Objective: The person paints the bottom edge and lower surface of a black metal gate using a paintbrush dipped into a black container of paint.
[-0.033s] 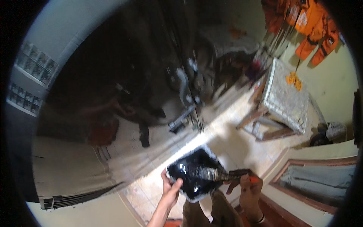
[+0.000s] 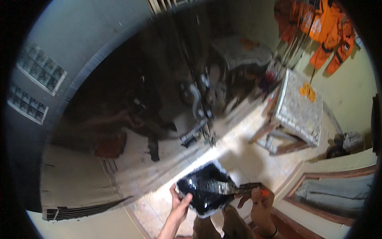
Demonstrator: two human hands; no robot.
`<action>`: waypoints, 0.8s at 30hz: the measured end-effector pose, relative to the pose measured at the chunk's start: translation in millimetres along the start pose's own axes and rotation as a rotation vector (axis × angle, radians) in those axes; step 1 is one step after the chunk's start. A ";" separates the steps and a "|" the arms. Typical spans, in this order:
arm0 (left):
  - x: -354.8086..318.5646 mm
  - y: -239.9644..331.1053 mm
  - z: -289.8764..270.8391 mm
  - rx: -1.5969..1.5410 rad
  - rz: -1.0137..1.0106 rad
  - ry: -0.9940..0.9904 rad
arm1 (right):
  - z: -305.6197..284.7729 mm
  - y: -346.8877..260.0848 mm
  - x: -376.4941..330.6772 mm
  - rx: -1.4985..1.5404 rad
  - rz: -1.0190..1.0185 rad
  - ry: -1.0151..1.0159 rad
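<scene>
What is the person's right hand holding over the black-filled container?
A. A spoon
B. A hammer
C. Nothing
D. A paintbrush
D: the right hand grips a dark-handled paintbrush whose bristles lie across the container of glossy black liquid, which the left hand steadies at its rim.

A glossy black bag [image 2: 207, 191], streaked with white glare, is seen at six o'clock. Bright orange garments [image 2: 326, 36] are hung at two o'clock against a pale yellow-green wall [image 2: 350, 91]. A speckled grey tabletop [image 2: 300, 109] is marked by a small orange patch [image 2: 307, 91]. Cream floor tiles [image 2: 246, 159] are shown.
</scene>
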State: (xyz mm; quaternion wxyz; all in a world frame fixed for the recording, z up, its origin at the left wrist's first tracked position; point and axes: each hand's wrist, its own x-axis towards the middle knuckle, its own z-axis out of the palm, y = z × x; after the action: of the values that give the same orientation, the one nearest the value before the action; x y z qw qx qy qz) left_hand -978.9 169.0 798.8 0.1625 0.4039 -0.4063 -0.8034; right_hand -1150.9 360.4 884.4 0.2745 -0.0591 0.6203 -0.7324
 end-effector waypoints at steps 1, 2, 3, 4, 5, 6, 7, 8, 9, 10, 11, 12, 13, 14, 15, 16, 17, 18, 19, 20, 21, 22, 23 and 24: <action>-16.5 9.7 -5.1 0.006 0.008 0.002 | 5.3 -11.5 -7.2 0.050 -0.008 -0.018; -25.4 13.1 -9.5 0.002 0.007 0.001 | 9.6 -19.9 -13.5 0.069 -0.012 -0.040; -37.8 20.5 -6.0 -0.020 0.017 -0.005 | 11.0 -28.0 -20.5 0.085 -0.006 -0.064; -53.1 31.9 0.2 -0.041 0.023 -0.009 | 12.8 -38.4 -26.4 0.100 0.005 -0.088; -64.9 42.0 10.1 -0.001 0.048 -0.052 | 9.3 -54.4 -33.7 0.064 0.019 -0.114; -74.4 51.1 17.7 0.013 0.053 -0.056 | 8.7 -72.6 -38.4 -0.024 -0.020 -0.100; -85.3 53.3 19.9 0.005 0.058 -0.056 | 9.3 -86.8 -43.9 -0.105 -0.047 -0.097; -94.0 57.1 24.6 -0.005 0.061 -0.056 | 7.6 -100.6 -49.2 -0.188 -0.074 -0.090; -105.2 59.8 28.1 -0.014 0.062 -0.048 | 2.4 -92.3 -43.7 -0.161 -0.261 -0.261; -115.2 63.4 32.8 -0.026 0.062 -0.039 | -3.6 -89.7 -43.4 -0.167 -0.280 -0.270; -123.7 63.2 38.4 -0.045 0.051 -0.035 | -5.7 -95.3 -46.2 -0.183 -0.294 -0.273; -129.9 62.7 44.3 -0.069 0.062 -0.035 | -6.2 -100.0 -48.5 -0.200 -0.307 -0.279; -133.7 63.1 49.4 -0.096 0.075 -0.032 | -3.8 -100.2 -52.2 -0.102 -0.277 -0.209; -138.7 61.3 51.3 -0.131 0.089 -0.015 | -5.4 -105.2 -51.5 -0.204 -0.400 -0.253; -141.7 61.6 51.5 -0.171 0.085 -0.008 | -7.6 -111.6 -48.4 -0.299 -0.525 -0.307; -150.3 70.5 66.2 -0.226 0.078 -0.015 | -5.9 -107.6 -49.3 -0.180 -0.463 -0.259; -151.8 77.5 70.5 -0.189 0.057 -0.018 | -6.4 -104.9 -51.4 -0.047 -0.412 -0.204; -147.2 77.6 73.0 -0.157 0.044 -0.026 | -9.6 -105.1 -54.7 0.083 -0.380 -0.134; -141.5 67.1 68.9 -0.186 0.082 -0.012 | -3.3 -132.7 -54.1 -0.188 -0.659 -0.206; -135.8 62.3 64.7 -0.106 0.067 -0.002 | 1.8 -161.7 -55.8 -0.445 -0.962 -0.264; -137.2 58.8 61.7 -0.113 0.071 0.004 | 5.2 -153.4 -60.7 -0.365 -0.733 -0.184; -130.0 64.6 67.7 -0.122 0.058 -0.046 | 0.0 -144.2 -66.9 -0.328 -0.519 -0.056; -137.9 69.7 64.5 -0.110 0.097 -0.013 | 4.5 -149.1 -66.9 -0.320 -0.578 -0.154; -144.3 70.5 59.9 -0.134 0.132 0.016 | 2.8 -142.3 -62.7 -0.337 -0.509 -0.133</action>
State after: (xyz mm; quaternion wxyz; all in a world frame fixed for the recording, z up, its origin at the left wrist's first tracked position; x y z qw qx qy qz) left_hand -940.8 241.8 949.3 0.2448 0.3709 -0.3759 -0.8132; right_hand -1143.7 399.1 1034.9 0.1088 -0.3048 0.6789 -0.6590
